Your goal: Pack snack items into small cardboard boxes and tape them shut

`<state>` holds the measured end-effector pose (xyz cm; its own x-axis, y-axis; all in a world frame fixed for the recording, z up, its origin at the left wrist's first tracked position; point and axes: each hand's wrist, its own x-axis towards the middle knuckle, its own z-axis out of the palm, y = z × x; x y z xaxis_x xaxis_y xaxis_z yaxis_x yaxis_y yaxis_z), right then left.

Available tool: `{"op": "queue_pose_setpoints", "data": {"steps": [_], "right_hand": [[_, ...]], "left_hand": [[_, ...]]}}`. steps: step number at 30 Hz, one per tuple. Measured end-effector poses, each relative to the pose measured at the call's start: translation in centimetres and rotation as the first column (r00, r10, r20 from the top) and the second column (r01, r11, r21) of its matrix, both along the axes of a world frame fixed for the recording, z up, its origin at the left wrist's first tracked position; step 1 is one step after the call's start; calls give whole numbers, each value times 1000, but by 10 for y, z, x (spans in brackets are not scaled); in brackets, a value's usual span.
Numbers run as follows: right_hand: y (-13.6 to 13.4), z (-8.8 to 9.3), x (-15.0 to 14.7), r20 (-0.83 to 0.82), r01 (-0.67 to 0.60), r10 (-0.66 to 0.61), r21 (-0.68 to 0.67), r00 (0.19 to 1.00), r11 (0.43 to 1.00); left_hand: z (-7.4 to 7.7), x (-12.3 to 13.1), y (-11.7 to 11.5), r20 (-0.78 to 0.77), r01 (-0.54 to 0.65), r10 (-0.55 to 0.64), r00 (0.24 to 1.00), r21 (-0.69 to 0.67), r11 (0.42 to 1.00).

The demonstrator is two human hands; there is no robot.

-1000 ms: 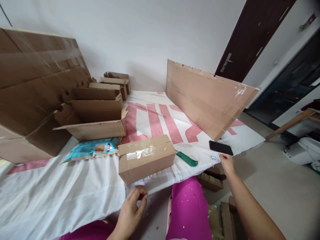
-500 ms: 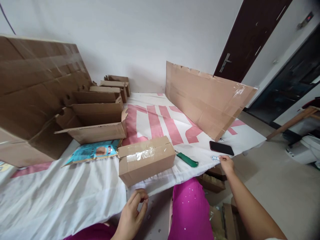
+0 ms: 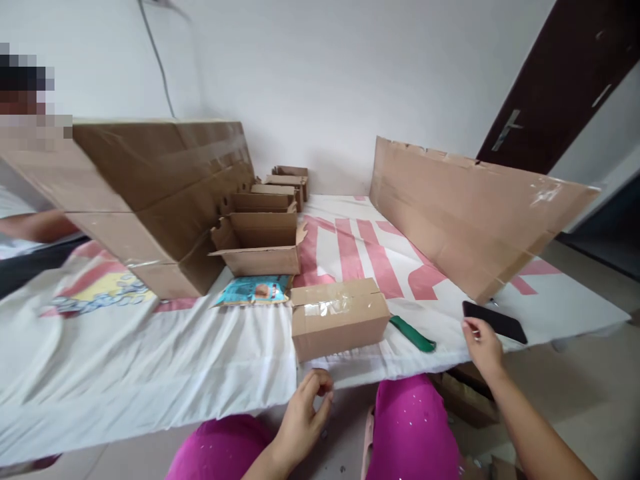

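My left hand [image 3: 306, 412] hangs just below the table's front edge, fingers curled in a pinch; what they hold, if anything, is too small to make out. A taped cardboard box [image 3: 339, 317] lies on the white cloth right above it. My right hand [image 3: 483, 347] rests at the table's edge with fingers bent, touching the cloth beside a black phone [image 3: 494, 321]. A green-handled tool [image 3: 413, 333] lies between the box and my right hand.
A big cardboard carton [image 3: 150, 193] stands at the left, with open small boxes [image 3: 260, 243] and a blue packet [image 3: 253, 291] beside it. A flat cardboard sheet [image 3: 470, 200] leans at the right. Another person's arm [image 3: 35, 225] shows at far left. Boxes lie under the table.
The view has swung left, so everything sits further right in frame. My right hand has shifted closer to the phone. My left hand keeps its pinch.
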<state>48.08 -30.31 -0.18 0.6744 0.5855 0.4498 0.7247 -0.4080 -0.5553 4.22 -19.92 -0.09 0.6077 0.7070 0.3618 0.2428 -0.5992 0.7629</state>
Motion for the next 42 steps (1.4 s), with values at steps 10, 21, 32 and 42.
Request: {"op": "queue_pose_setpoints", "data": {"steps": [10, 21, 32, 42], "right_hand": [[70, -15, -83, 71, -469, 507, -289, 859, 835], [110, 135, -133, 243, -608, 624, -146, 743, 781], [174, 186, -232, 128, -717, 923, -593, 364, 365], [174, 189, -222, 364, -687, 904, -598, 226, 413]], "left_hand": [[55, -2, 25, 67, -316, 369, 927, 669, 672], [29, 11, 50, 136, -381, 409, 902, 695, 609], [32, 9, 50, 117, -368, 414, 903, 707, 603], [28, 8, 52, 77, -341, 420, 904, 721, 603]]}}
